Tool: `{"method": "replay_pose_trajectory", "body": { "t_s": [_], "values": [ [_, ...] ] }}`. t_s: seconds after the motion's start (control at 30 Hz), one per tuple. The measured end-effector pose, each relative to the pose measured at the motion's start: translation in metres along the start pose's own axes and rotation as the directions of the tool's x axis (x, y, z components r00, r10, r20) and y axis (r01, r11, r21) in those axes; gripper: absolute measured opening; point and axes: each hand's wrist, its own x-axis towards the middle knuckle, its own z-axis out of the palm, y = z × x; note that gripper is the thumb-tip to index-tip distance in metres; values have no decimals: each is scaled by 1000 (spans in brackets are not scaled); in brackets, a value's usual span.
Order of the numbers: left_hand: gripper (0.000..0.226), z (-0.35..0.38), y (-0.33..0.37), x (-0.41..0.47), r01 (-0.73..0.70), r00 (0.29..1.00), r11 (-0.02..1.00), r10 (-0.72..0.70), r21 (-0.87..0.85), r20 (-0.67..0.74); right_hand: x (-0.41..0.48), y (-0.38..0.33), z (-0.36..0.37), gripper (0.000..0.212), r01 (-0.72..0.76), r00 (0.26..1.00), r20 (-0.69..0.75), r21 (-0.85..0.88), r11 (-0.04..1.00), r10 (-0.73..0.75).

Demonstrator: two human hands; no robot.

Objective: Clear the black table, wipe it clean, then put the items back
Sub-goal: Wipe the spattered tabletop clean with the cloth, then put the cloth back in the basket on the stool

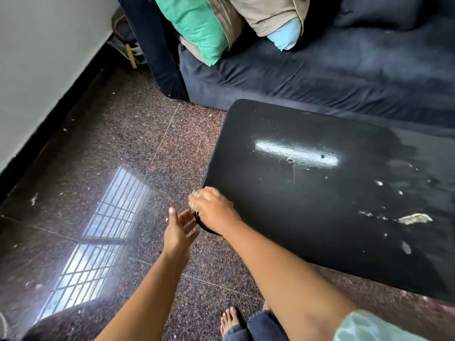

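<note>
The black table (pixel 307 193) stands low in front of a sofa, with nothing standing on it. White scuffs and crumbs (pixel 414 219) mark its right side. My right hand (pixel 213 209) rests on the table's near left corner, closed on a small tan cloth or sponge (pixel 195 193) that shows at the fingertips. My left hand (pixel 178 228) hovers just off that corner, below the edge, palm up and fingers spread, holding nothing.
A dark blue sofa (pixel 320 70) runs behind the table, with green (pixel 197 23), beige and light blue cushions. Speckled granite floor (pixel 110 156) with scattered debris lies to the left. A white wall (pixel 37 57) stands at far left. My bare foot (pixel 230 321) is below the table.
</note>
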Motion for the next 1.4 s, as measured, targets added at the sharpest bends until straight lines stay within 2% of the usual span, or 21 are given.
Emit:
{"method": "replay_pose_trajectory", "body": {
  "t_s": [0.07, 0.13, 0.17, 0.23, 0.3, 0.37, 0.43, 0.53, 0.67, 0.73, 0.77, 0.87, 1.03, 1.1, 1.2, 1.23, 1.3, 1.37, 1.4],
  "values": [
    [42, 0, 1, -11, -14, 999, 994, 17, 104, -37, -17, -3, 5, 36, 10, 996, 83, 70, 998, -16],
    [27, 2, 2, -24, -37, 994, 979, 56, 200, -92, -33, -5, -2, 31, -115, 993, 20, 300, 947, 115],
    [25, 6, 4, -33, -74, 994, 971, 92, 227, -66, -41, -6, -10, 35, -191, 976, -16, 417, 888, 218],
    [21, 18, 13, -68, -172, 984, 956, 158, 238, 76, -65, -15, -37, 51, -240, 939, -44, 627, 742, 341],
    [16, 32, 26, -105, -271, 949, 932, 216, 242, 229, -93, -27, -70, 63, -207, 927, -35, 783, 587, 373],
    [19, 48, 40, -141, -334, 906, 907, 234, 255, 353, -127, -34, -107, 70, -165, 920, -54, 846, 508, 389],
    [36, 66, 51, -171, -360, 862, 898, 217, 251, 458, -160, -38, -140, 72, -127, 920, -64, 885, 448, 387],
    [49, 113, 60, -224, -275, 793, 940, 105, 200, 600, -223, -36, -194, 66, -35, 906, -119, 935, 353, 406],
    [26, 193, 42, -281, -140, 684, 980, -7, 141, 729, -299, -13, -256, 56, 159, 835, -163, 986, 52, 525],
    [18, 245, 22, -313, -95, 661, 986, -38, 134, 749, -344, 14, -286, 55, 216, 780, -177, 976, 7, 600],
    [17, 268, 11, -325, -94, 663, 986, -40, 136, 747, -362, 28, -296, 56, 224, 748, -189, 974, 26, 636],
    [17, 356, -37, -370, -137, 698, 983, 5, 126, 717, -439, 91, -337, 58, 136, 678, -257, 965, 225, 688],
    [18, 464, -100, -431, -206, 702, 976, 98, 69, 706, -549, 186, -400, 73, -135, 674, -278, 864, 485, 684],
    [19, 489, -109, -447, -233, 679, 967, 84, 105, 729, -577, 215, -425, 81, -290, 734, -253, 722, 628, 630],
    [23, 533, -116, -464, -355, 619, 907, 47, 226, 784, -606, 256, -467, 85, -317, 895, -161, 425, 848, 416],
    [24, 545, -115, -466, -397, 592, 878, 24, 266, 805, -608, 265, -477, 83, -319, 924, -100, 327, 890, 368],
    [27, 575, -113, -464, -467, 523, 821, -42, 327, 851, -613, 286, -499, 76, -370, 925, -17, 181, 911, 379],
    [27, 605, -114, -461, -491, 487, 797, -85, 353, 869, -621, 305, -520, 49, -433, 901, 5, 74, 899, 433],
    [26, 619, -116, -461, -488, 499, 799, -77, 353, 863, -628, 314, -529, 38, -468, 883, 10, 92, 879, 469]
  ]
}}
